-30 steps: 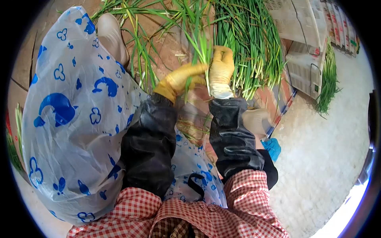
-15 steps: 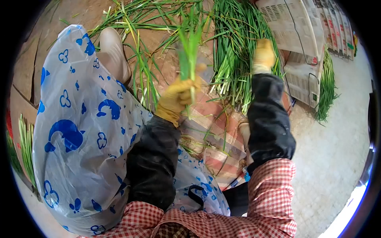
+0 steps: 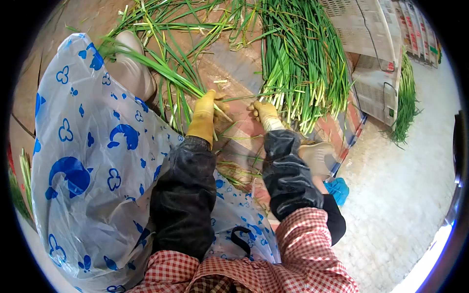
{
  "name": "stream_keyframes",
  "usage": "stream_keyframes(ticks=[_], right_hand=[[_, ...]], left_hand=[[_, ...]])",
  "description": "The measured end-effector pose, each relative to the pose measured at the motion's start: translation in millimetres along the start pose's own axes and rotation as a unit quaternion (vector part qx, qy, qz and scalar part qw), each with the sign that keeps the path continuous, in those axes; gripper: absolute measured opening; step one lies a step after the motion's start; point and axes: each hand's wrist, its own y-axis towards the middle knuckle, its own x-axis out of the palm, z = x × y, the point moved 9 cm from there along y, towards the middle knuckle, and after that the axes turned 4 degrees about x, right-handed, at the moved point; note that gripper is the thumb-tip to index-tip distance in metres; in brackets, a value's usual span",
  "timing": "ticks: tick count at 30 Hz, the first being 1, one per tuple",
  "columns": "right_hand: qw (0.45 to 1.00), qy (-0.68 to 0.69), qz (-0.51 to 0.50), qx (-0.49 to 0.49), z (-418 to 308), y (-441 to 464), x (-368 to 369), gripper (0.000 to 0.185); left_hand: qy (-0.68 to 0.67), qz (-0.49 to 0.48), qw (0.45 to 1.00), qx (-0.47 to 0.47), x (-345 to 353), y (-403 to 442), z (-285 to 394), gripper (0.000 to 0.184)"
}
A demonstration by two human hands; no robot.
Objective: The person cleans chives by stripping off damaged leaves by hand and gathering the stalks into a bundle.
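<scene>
My left hand (image 3: pixel 206 113), in a yellow glove, is closed round a small bunch of green stalks (image 3: pixel 168 73). Their leaves point up and left, and their pale ends stick out to the right of the glove. My right hand (image 3: pixel 264 111), gloved too, has its fingers curled together just below the big pile of green stalks (image 3: pixel 305 63); a thin stalk seems to run from near its fingertips, but what it grips is too small to make out. Loose stalks (image 3: pixel 181 29) lie scattered on the ground beyond my left hand.
White plastic crates (image 3: pixel 373 88) stand at the right, with more greens (image 3: pixel 405 100) beside them. A plastic apron with blue whales (image 3: pixel 102 161) covers my left leg. Light boots (image 3: pixel 132 73) show left and right. A blue cloth (image 3: pixel 337 190) lies near the right boot.
My right hand has come back from the big pile towards the middle. My left hand has tipped its bunch from upright to slanting left and moved slightly left.
</scene>
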Motion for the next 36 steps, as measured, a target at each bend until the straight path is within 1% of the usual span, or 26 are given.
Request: stream_keyframes(ticks=[1, 3, 4, 5, 7, 8, 9, 10, 11, 13, 14, 15, 16, 17, 20, 22, 23, 25, 27, 28, 29, 30, 31, 33, 35, 36], right_hand=[[1.0, 0.002, 0.0, 0.001, -3.1, -8.9, 9.4, 0.026], [0.995, 0.074, 0.004, 0.063, -15.0, -61.4, 39.0, 0.024], [1.0, 0.016, -0.014, 0.014, -36.5, -91.9, 59.5, 0.022], [0.991, -0.116, -0.063, -0.007, -34.3, -104.2, 74.9, 0.02], [0.977, -0.196, -0.082, 0.033, -32.3, -150.6, 96.8, 0.02], [0.977, -0.195, -0.085, 0.034, -21.6, -156.1, 97.0, 0.02], [0.962, -0.248, -0.116, -0.021, -14.7, -157.9, 100.9, 0.021], [0.94, -0.3, -0.147, -0.075, -9.0, -159.0, 104.6, 0.023], [0.939, -0.301, -0.149, -0.072, -2.2, -158.1, 100.4, 0.023], [0.954, -0.193, -0.15, -0.173, -11.8, -161.8, 92.8, 0.022], [0.954, -0.195, -0.149, -0.171, -20.0, -166.0, 96.0, 0.022], [0.983, -0.058, -0.126, -0.12, -33.0, -166.6, 92.7, 0.022], [0.989, 0.081, -0.101, -0.068, -37.2, -164.0, 89.6, 0.022], [0.989, 0.081, -0.1, -0.068, -37.9, -159.8, 91.6, 0.022], [0.978, 0.195, 0.01, -0.066, -35.2, -151.4, 78.1, 0.024], [0.969, 0.238, 0.022, -0.056, -24.2, -144.4, 80.3, 0.026], [0.958, 0.282, 0.034, -0.043, -14.4, -139.4, 79.7, 0.027], [0.954, 0.293, 0.048, -0.041, 2.0, -129.9, 77.6, 0.021], [0.938, 0.3, 0.172, 0.02, 46.6, -118.4, 53.5, 0.02], [0.96, 0.23, 0.158, 0.014, 65.6, -118.3, 45.2, 0.023], [0.963, 0.255, 0.077, 0.033, 100.3, -92.5, 36.8, 0.027], [0.961, 0.272, -0.002, 0.055, 134.0, -69.9, 29.2, 0.031], [0.989, 0.147, 0.005, 0.015, 118.0, -80.7, 21.1, 0.036], [0.992, -0.109, 0.021, -0.062, 86.0, -106.5, 11.9, 0.046], [0.985, 0.108, -0.054, 0.121, 97.1, -114.3, 29.7, 0.052], [0.964, 0.19, -0.147, 0.114, 51.1, -138.7, 60.1, 0.05]], left_hand=[[0.002, 0.001, 1.0, 0.0, 0.8, 10.0, -2.9, 0.027], [-0.011, 0.074, 0.983, 0.17, -10.5, 24.3, 16.2, 0.024], [-0.065, 0.024, 0.988, 0.142, -3.9, 18.6, 21.3, 0.018], [-0.065, 0.023, 0.988, 0.141, -5.7, 14.2, 27.7, 0.018], [0.027, -0.099, 0.987, 0.126, 9.2, 3.8, 36.2, 0.016], [0.061, -0.071, 0.992, 0.09, 12.9, -7.8, 38.6, 0.021], [0.062, -0.069, 0.992, 0.087, 10.8, -7.0, 36.5, 0.021], [0.068, -0.12, 0.988, 0.062, 18.0, -4.7, 29.4, 0.024], [0.074, -0.17, 0.982, 0.038, 25.3, -3.4, 22.0, 0.027], [0.075, -0.181, 0.979, 0.048, 29.0, 0.1, 16.6, 0.027], [0.086, -0.171, 0.98, 0.052, 29.8, -2.7, 19.1, 0.026], [0.096, -0.161, 0.981, 0.056, 32.8, -7.1, 22.4, 0.025], [0.085, -0.141, 0.985, 0.053, 34.6, -13.1, 23.9, 0.026], [0.085, -0.142, 0.985, 0.052, 38.6, -15.1, 23.5, 0.026], [0.094, -0.124, 0.984, 0.081, 44.2, -17.4, 28.7, 0.026], [0.074, -0.051, 0.989, 0.119, 33.8, -16.9, 37.9, 0.026], [0.074, -0.051, 0.989, 0.119, 33.0, -16.5, 37.6, 0.026], [0.05, 0.04, 0.988, 0.143, 14.3, -14.8, 39.4, 0.024], [0.011, 0.047, 0.986, 0.157, 5.3, -9.6, 43.9, 0.023], [-0.026, -0.01, 0.988, 0.155, 9.4, -7.3, 48.9, 0.022], [-0.062, -0.066, 0.984, 0.154, 10.8, -5.5, 55.2, 0.021], [-0.117, -0.214, 0.962, 0.118, 26.4, 4.0, 50.3, 0.024], [-0.117, -0.215, 0.962, 0.12, 28.5, -4.0, 54.5, 0.024], [-0.165, -0.295, 0.933, 0.122, 49.3, -36.1, 64.5, 0.029], [-0.164, -0.323, 0.927, 0.093, 54.4, -29.2, 41.4, 0.034], [-0.119, -0.34, 0.929, 0.084, 57.9, -27.7, 30.6, 0.034]])
